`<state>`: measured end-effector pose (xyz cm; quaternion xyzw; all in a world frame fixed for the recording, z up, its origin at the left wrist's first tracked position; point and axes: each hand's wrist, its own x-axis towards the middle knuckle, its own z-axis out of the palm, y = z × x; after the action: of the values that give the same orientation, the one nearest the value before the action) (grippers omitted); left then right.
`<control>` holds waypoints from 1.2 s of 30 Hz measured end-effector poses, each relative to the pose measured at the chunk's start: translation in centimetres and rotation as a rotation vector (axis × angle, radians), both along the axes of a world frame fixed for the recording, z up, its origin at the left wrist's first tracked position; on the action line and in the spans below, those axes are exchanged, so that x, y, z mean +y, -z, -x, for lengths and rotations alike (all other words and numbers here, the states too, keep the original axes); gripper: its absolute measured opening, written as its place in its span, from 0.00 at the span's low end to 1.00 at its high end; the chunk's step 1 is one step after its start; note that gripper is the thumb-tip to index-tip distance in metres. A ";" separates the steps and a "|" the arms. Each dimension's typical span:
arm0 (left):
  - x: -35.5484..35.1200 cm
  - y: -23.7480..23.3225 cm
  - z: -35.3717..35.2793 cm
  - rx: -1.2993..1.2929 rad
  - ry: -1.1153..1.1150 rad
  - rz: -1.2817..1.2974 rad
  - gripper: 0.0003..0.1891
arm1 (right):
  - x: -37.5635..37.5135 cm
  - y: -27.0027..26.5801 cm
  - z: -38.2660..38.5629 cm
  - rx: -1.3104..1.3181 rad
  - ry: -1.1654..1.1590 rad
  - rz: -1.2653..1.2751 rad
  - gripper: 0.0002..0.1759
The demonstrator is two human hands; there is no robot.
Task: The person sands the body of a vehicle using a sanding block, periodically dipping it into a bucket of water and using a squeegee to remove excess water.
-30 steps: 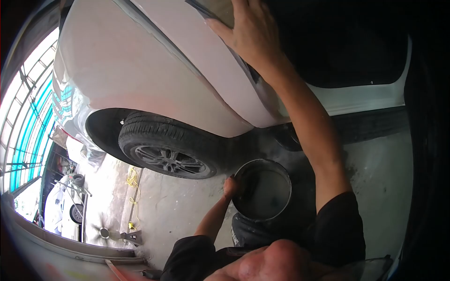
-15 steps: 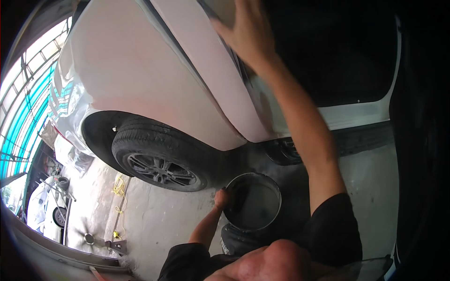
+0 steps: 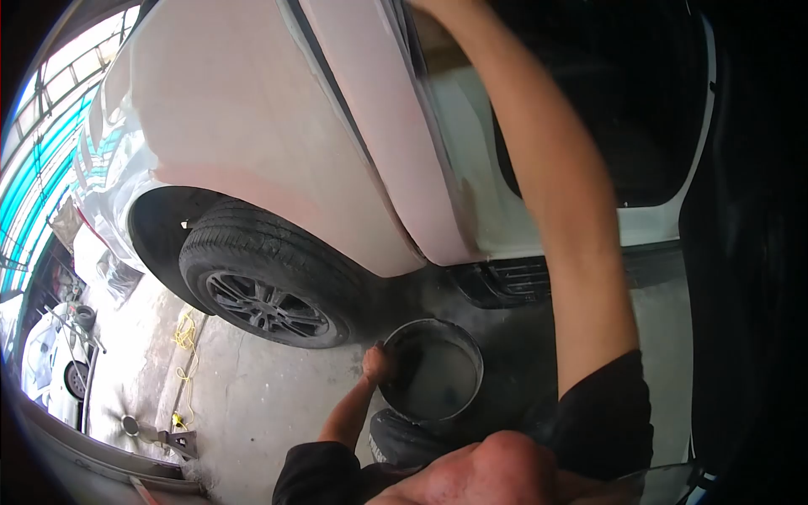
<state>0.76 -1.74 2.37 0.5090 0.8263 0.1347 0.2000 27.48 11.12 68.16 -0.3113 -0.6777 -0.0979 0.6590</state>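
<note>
My left hand is closed on the left rim of a dark round bucket. Greyish, cloudy liquid fills part of it. My right arm stretches up along the car body. Only the base of my right hand shows at the top edge, near the pinkish-white panel edge; its fingers are out of frame. A wide white car panel with pinkish patches curves over the wheel arch.
A dusty tyre with a dark alloy wheel stands left of the bucket. A black step runs below the car's side. On the concrete floor lie a yellow cord and, further left, a fan. Another white car is beyond.
My right hand, seen with fingers spread before, has moved up and mostly out of view. The bucket and my left hand appear slightly further left as the view shifts.
</note>
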 end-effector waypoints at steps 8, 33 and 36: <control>-2.2 -1.6 -2.3 0.485 0.604 -0.612 0.25 | -1.1 33.1 -2.2 0.001 0.117 0.181 0.50; 2.4 -12.5 -9.0 0.052 0.778 -0.232 0.12 | -3.0 47.7 -7.4 0.657 -0.406 0.641 0.41; 4.3 -32.2 -11.6 0.363 0.915 -0.778 0.04 | -2.8 47.9 -7.3 0.680 -0.392 0.614 0.39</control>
<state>12.37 2.55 34.61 0.8615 0.4360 0.2376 -0.1060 34.80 8.28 20.29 -0.3722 -0.4677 0.3389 0.7265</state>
